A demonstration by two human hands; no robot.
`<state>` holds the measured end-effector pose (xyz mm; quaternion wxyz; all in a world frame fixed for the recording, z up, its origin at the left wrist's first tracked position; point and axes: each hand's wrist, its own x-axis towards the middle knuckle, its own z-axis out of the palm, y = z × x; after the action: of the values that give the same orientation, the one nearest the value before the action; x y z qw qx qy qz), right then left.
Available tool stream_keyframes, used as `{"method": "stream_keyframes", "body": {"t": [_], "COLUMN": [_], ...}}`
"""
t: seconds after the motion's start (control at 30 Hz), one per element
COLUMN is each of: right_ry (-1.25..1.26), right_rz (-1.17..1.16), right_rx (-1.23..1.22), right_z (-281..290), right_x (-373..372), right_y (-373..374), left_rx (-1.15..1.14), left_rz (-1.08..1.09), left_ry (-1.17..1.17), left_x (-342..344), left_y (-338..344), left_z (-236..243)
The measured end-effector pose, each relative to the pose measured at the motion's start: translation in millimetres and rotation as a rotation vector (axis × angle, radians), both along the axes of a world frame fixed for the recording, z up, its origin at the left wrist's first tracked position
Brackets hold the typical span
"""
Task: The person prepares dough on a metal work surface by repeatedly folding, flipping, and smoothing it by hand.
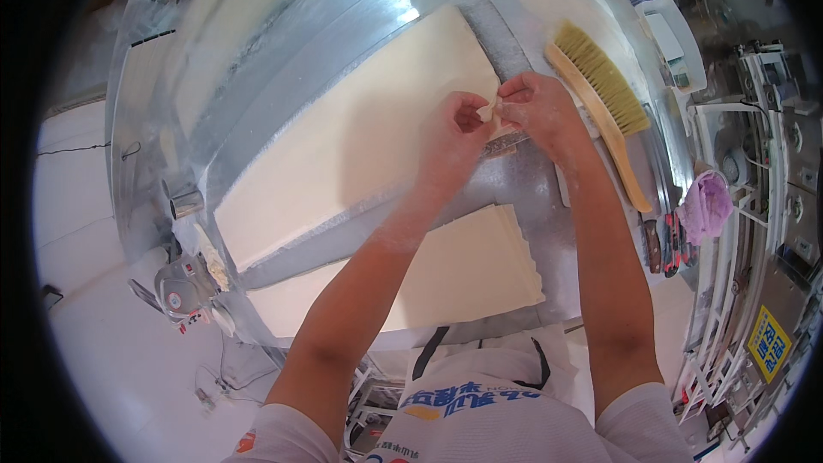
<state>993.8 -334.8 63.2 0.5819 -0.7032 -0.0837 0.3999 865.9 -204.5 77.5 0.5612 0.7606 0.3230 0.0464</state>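
Note:
A long pale sheet of dough (343, 146) lies diagonally across the floured steel table (283, 51). At its right end, both hands meet over the near corner. My left hand (456, 139) is closed, thumb and fingers pinching the dough's edge. Right beside it, my right hand (540, 113) pinches the same bit of dough (489, 110), which looks folded up between the fingertips. Part of that bit is hidden by the fingers. Nearer to me, under my left forearm, rests a stack of cut dough sheets (467, 266) with stepped right edges.
Right of my right hand lies a wooden-handled bristle brush (600, 86). Beyond it are a white plastic container (673, 43), a purple cloth (708, 206) and several knives (669, 244). A metal cup (185, 203) and a small grey appliance (182, 287) stand at the left edge.

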Motion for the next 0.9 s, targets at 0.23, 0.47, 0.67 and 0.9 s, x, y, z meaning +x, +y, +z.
{"method": "stream_keyframes", "body": {"t": [0.23,0.47,0.67,0.9], "right_ry": [0.165,-0.149,-0.413,-0.413], "right_rz": [-0.056,-0.084,-0.078,-0.121], "right_rx": [0.139,-0.02,-0.161,-0.15], "right_z": [8,12,11,17], "right_x": [2,3,-28,-36], "right_y": [-1,-4,-13,-14], "left_rx": [0.304,0.016,0.174,0.324], "left_rz": [-0.035,0.179,0.165,0.115], "left_ry": [-0.029,-0.102,-0.115,-0.157], "left_x": [2,5,-1,-6], "left_y": [-14,0,10,3], "left_z": [4,-5,-7,-7]}}
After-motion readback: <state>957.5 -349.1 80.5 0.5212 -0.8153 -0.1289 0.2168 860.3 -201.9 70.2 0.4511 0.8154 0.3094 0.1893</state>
